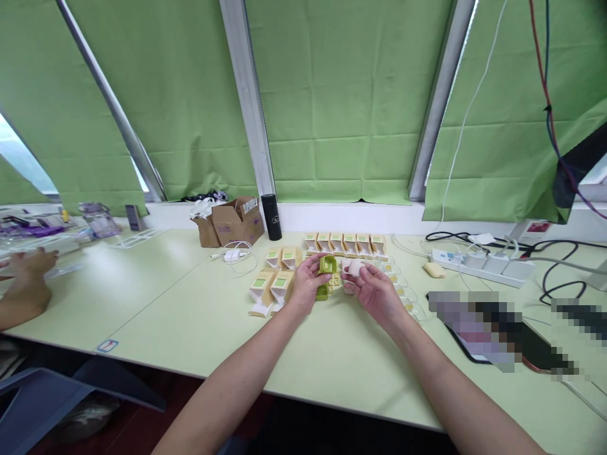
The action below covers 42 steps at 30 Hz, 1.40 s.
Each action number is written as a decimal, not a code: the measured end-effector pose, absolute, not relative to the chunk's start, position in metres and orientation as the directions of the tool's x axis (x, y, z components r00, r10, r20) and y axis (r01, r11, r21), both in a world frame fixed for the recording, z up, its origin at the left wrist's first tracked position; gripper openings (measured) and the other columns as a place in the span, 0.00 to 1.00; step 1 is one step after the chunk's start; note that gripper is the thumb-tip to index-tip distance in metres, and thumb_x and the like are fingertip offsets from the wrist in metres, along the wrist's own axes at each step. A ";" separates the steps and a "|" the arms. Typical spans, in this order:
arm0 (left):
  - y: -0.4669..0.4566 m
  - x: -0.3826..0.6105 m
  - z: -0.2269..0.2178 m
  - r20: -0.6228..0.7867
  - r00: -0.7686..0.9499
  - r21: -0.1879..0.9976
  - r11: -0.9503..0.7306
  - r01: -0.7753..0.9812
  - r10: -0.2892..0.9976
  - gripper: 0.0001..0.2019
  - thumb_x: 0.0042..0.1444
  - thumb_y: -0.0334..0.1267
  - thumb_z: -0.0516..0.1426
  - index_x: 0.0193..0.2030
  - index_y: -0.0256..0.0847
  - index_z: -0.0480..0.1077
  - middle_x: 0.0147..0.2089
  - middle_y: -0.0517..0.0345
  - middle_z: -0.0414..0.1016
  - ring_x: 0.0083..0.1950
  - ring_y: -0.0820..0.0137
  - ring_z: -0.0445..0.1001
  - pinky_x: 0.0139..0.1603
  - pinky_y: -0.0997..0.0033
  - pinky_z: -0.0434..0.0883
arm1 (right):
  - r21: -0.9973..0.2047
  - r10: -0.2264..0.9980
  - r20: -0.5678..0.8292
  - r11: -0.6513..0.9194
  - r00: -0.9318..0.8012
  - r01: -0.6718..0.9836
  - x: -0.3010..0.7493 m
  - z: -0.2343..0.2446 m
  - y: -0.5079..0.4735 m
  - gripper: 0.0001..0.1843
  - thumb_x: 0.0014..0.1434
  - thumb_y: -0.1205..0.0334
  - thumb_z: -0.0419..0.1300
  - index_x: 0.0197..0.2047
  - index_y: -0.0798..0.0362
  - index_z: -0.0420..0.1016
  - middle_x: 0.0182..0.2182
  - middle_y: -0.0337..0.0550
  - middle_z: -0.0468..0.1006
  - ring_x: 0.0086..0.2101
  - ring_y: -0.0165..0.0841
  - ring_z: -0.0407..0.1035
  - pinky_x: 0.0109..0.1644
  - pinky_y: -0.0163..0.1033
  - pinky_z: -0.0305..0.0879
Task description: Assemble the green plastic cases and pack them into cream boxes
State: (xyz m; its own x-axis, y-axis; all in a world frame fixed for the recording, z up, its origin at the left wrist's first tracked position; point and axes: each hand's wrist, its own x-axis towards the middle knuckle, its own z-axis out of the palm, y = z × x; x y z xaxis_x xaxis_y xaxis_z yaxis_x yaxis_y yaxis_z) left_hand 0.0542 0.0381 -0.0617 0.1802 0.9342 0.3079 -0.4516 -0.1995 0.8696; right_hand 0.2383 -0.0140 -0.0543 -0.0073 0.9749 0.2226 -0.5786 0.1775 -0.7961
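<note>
My left hand (308, 280) is closed on a small olive-green hollow case (327, 264), its opening turned towards me. Close beside it, my right hand (378, 292) pinches a small white rounded piece (355, 268). The two pieces are apart. Under my left fingers lies another green piece (322, 292), and next to it are small yellow pieces (334, 280) on the table. More white pieces near my right fingertips are partly hidden. Open cream boxes with green labels (281, 284) stand left of my hands, and a row of similar boxes (349, 245) stands behind them.
Several clear pieces with yellow centres (406, 292) lie right of my right hand. Further right are phones (467, 328), a power strip (484, 266) and cables. A cardboard box (237, 221), black bottle (271, 217) and white charger (232, 254) stand behind left. Another person's hand (31, 272) is far left.
</note>
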 end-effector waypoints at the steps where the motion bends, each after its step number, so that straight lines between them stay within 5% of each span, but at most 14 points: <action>1: 0.038 0.054 -0.061 0.305 0.180 0.869 -0.196 -0.454 0.935 0.33 0.39 0.29 0.75 0.55 0.42 0.75 0.52 0.52 0.84 0.52 0.64 0.82 0.53 0.65 0.77 | -0.787 0.977 0.212 0.163 -0.013 -0.595 0.237 -0.054 -0.014 0.20 0.53 0.49 0.77 0.44 0.47 0.78 0.44 0.46 0.85 0.42 0.44 0.82 0.43 0.49 0.78; 12: 0.037 0.054 -0.059 0.300 0.181 0.868 -0.189 -0.459 0.937 0.33 0.38 0.27 0.74 0.55 0.42 0.76 0.52 0.52 0.84 0.52 0.65 0.81 0.51 0.69 0.76 | -0.791 0.979 0.200 0.189 0.047 -0.581 0.228 -0.050 -0.021 0.29 0.41 0.57 0.84 0.43 0.45 0.76 0.34 0.36 0.81 0.35 0.36 0.79 0.44 0.44 0.77; 19: 0.038 0.055 -0.061 0.301 0.161 0.890 -0.217 -0.400 0.940 0.32 0.39 0.29 0.73 0.55 0.42 0.77 0.54 0.51 0.84 0.54 0.63 0.82 0.50 0.67 0.78 | -0.883 0.978 0.177 0.209 0.114 -0.421 0.230 -0.050 -0.019 0.28 0.39 0.55 0.81 0.43 0.49 0.79 0.33 0.36 0.79 0.25 0.27 0.65 0.29 0.37 0.64; 29: 0.040 0.058 -0.060 0.365 0.117 0.908 -0.325 -0.262 0.924 0.29 0.38 0.21 0.67 0.51 0.38 0.76 0.57 0.45 0.82 0.59 0.60 0.79 0.52 0.68 0.78 | -0.850 0.981 0.168 0.194 0.097 -0.489 0.232 -0.048 -0.017 0.30 0.38 0.56 0.80 0.47 0.50 0.84 0.44 0.45 0.84 0.30 0.31 0.70 0.30 0.38 0.66; 35: 0.033 0.059 -0.060 0.417 0.157 0.900 -0.383 -0.206 0.895 0.26 0.44 0.22 0.66 0.53 0.38 0.78 0.58 0.46 0.81 0.57 0.61 0.78 0.49 0.69 0.78 | -0.870 0.978 0.176 0.207 0.109 -0.447 0.231 -0.050 -0.015 0.29 0.42 0.51 0.80 0.47 0.52 0.84 0.32 0.41 0.82 0.25 0.28 0.66 0.29 0.37 0.64; 42: 0.029 0.061 -0.056 0.425 0.213 0.903 -0.395 -0.172 0.880 0.27 0.44 0.22 0.66 0.54 0.39 0.78 0.57 0.47 0.82 0.55 0.62 0.80 0.52 0.66 0.77 | -0.912 0.975 0.156 0.205 0.161 -0.356 0.233 -0.050 -0.016 0.33 0.40 0.43 0.81 0.45 0.53 0.84 0.31 0.40 0.81 0.23 0.26 0.62 0.27 0.36 0.61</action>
